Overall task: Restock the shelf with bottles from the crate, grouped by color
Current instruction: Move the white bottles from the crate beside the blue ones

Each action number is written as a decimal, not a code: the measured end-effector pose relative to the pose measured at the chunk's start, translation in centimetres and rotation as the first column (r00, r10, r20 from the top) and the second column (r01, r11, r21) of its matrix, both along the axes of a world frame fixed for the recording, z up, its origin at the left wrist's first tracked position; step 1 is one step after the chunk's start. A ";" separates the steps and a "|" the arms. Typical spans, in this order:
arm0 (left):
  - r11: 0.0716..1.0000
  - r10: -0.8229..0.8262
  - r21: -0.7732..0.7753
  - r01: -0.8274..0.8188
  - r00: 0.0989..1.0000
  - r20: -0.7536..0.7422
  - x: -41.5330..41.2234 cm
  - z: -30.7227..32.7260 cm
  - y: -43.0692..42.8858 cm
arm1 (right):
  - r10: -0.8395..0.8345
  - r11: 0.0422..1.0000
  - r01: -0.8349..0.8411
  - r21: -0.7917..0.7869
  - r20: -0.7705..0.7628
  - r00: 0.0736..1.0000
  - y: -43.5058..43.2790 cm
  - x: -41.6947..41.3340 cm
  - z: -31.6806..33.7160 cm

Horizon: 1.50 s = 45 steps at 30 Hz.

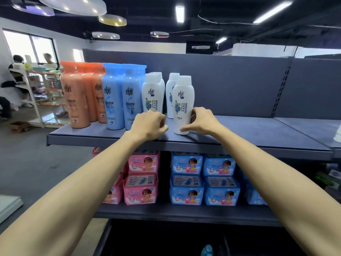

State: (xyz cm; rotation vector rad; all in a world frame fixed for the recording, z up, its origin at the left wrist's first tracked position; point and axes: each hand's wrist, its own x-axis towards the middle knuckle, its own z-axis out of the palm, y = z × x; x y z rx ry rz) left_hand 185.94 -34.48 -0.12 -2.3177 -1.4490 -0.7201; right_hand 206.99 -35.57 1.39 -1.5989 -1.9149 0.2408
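Observation:
On the top shelf stand orange bottles at the left, blue bottles beside them, then white bottles. A front white bottle stands upright near the shelf's front edge, and my right hand grips its lower part from the right, thumb at its base. Behind it is another white bottle. My left hand hovers over the shelf edge just left of that bottle, fingers curled, holding nothing. The crate is not in view.
The lower shelf holds pink packs and blue packs. The top shelf's right half is bare up to a white object at the frame edge. People sit at racks far left. A blue cap shows at the bottom.

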 end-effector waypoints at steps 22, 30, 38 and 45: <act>0.991 -0.125 0.025 0.129 0.986 -0.113 2.2 -1.1 3.9 | 0.008 1.000 -0.009 -0.010 -0.059 0.998 6.8 -0.6 -1.4; 0.964 -0.204 0.126 0.233 0.957 -0.206 2.5 0.0 4.8 | 0.005 1.000 -0.007 -0.028 -0.072 0.997 8.6 -1.0 -1.2; 0.902 -0.306 0.222 0.369 0.912 -0.272 2.0 0.0 5.6 | 0.011 1.000 -0.012 -0.014 -0.079 0.997 10.3 -1.7 -2.0; 0.898 -0.355 0.214 0.386 0.919 -0.170 1.8 -1.6 6.1 | -0.017 1.000 0.018 0.012 -0.087 0.996 11.4 -2.2 -3.3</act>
